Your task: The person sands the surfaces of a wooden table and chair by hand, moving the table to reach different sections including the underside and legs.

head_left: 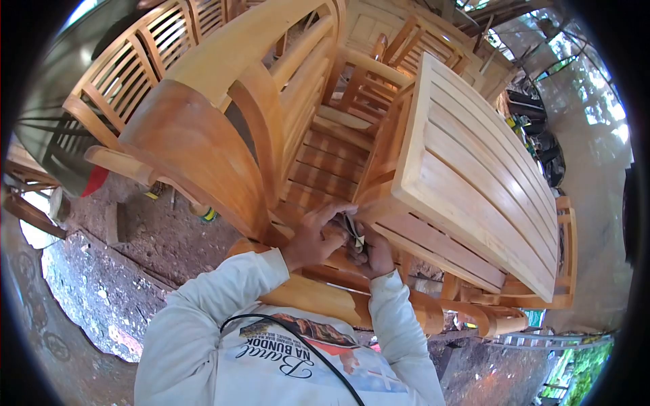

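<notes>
My left hand (313, 237) and my right hand (372, 256) meet in front of my chest. Between them is a small, bent dark strip with a pale edge (353, 230); it resembles a scrap of sandpaper, but its kind is not certain. My left fingers are curled, pinching its upper end. The right fingers close round its lower part, partly hidden. Just beyond my hands lies the slatted seat of a wooden bench (322, 166). To the right of them stands a slatted wooden table (467, 169), its near corner close to my right hand.
The bench's broad curved backrest (196, 128) rises at the left. Slatted wooden chairs (122, 88) line the far left, with another chair (433, 44) behind the table. A wood block (116, 223) stands on the dirt floor (159, 227). A black cable (298, 333) crosses my shirt.
</notes>
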The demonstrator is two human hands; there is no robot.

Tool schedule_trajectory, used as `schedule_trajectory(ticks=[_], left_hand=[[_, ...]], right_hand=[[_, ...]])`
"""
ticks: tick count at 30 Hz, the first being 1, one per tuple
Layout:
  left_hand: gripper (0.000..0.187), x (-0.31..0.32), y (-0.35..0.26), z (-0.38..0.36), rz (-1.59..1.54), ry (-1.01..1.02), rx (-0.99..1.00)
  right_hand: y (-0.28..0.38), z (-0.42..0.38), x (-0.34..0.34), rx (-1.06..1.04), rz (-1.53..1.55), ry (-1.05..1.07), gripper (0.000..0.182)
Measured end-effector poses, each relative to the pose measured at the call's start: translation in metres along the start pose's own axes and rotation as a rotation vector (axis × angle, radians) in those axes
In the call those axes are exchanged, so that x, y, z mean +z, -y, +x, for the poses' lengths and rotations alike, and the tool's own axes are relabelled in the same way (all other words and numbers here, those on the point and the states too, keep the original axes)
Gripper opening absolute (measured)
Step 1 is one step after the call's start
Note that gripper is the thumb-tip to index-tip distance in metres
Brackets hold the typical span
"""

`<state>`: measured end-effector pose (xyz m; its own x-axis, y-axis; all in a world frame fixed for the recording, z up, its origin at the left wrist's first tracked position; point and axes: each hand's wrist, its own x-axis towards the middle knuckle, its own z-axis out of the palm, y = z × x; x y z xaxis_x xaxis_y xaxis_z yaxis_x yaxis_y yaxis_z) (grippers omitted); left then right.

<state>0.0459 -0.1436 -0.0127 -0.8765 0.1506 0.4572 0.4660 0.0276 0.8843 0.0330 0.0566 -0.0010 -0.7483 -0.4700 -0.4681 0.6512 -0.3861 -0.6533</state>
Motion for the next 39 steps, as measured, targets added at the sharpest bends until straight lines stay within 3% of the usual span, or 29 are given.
schedule_trajectory(ticks=[3,9,13,18,22,25,34,39], left_hand=[[0.048,0.000,0.005,-0.004,-0.317,-0.012,-0.162],[0.042,0.004,0.000,-0.003,-0.554,-0.004,-0.335],[0.035,0.008,0.011,-0.005,-0.528,-0.102,-0.330],[0.033,0.004,0.010,-0.001,-0.269,-0.150,-0.395],[0.031,0.007,0.016,-0.003,-0.230,-0.170,-0.349],[0.031,0.004,0.013,-0.003,-0.219,-0.151,-0.449],[0.030,0.003,0.018,-0.003,-0.461,-0.150,-0.506],[0.025,0.001,0.020,-0.002,-0.605,-0.240,-0.656]], right_hand=[[-0.004,0.004,-0.011,-0.045,0.021,0.093,0.029],[-0.007,0.005,-0.010,-0.084,0.008,-0.024,0.031],[0.000,0.000,0.009,-0.121,-0.100,-0.117,0.032],[-0.005,0.002,-0.007,-0.213,-0.299,-0.175,0.031],[-0.005,0.001,-0.003,-0.229,-0.278,-0.188,0.035],[-0.007,0.003,-0.006,-0.256,-0.350,-0.199,0.033],[-0.011,0.004,-0.002,-0.343,-0.528,-0.282,0.026],[-0.008,0.002,0.006,-0.374,-0.587,-0.327,0.020]])
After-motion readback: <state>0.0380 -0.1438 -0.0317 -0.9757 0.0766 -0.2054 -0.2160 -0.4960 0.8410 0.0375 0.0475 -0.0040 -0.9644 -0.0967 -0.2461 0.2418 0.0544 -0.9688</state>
